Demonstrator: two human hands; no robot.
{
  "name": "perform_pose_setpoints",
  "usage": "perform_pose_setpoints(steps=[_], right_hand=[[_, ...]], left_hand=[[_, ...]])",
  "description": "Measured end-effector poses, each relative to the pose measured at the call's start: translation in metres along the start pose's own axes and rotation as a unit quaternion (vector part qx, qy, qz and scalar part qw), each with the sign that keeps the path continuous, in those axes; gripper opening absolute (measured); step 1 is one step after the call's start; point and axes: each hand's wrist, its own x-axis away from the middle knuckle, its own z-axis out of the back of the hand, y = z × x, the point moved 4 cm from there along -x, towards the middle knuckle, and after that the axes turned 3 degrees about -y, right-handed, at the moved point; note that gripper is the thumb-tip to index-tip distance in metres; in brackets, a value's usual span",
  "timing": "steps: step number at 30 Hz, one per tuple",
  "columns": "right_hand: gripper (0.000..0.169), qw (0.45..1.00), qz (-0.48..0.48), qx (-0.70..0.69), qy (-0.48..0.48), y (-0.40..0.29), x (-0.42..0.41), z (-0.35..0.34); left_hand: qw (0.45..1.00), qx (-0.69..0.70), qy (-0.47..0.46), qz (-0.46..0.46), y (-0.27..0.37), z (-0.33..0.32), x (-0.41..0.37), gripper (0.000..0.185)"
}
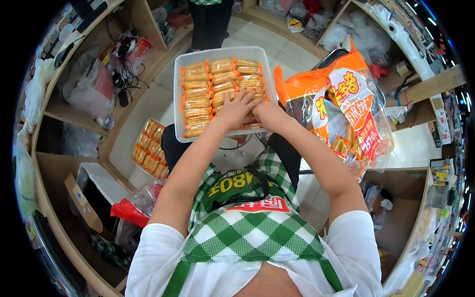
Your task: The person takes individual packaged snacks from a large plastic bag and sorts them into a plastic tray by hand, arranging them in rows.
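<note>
A white plastic tub [271, 74] rests across my lap, packed with rows of wrapped snack packets [195, 91] in clear film with orange ends. My left hand [237, 108] lies over the packets in the right part of the tub, its fingers spread. Close against it, my right hand [272, 115] is curled at the tub's right side; what its fingers touch is hidden. To the right stands a large orange and clear snack bag [349, 100], its top open, with more wrapped packets [340, 145] inside.
On the floor at left is a second tub of wrapped packets [150, 148]. Wooden shelves [148, 22] with plastic bags and cables curve around me. A person in dark trousers [206, 26] stands beyond the tub. A red plastic bag [130, 212] lies by my left arm.
</note>
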Motion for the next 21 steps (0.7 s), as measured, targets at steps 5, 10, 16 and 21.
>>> perform_pose_setpoints(steps=[5,10,16,21], right_hand=[[0.01,0.999,0.013,-0.029,0.04,-0.004,0.011,0.024],[0.009,0.979,-0.015,0.118,0.167,-0.009,0.011,0.017],[0.008,0.987,-0.012,0.132,0.09,-0.01,-0.001,0.005],[0.012,0.985,-0.035,0.061,0.155,-0.03,0.036,0.022]], left_hand=[[0.997,0.076,0.004,0.019,-0.006,0.013,0.003,0.058],[0.974,0.02,0.202,0.102,-0.016,0.027,-0.01,0.061],[0.981,-0.046,0.028,0.185,-0.044,0.01,-0.02,0.076],[0.984,-0.071,-0.068,0.15,-0.035,0.031,-0.027,0.082]])
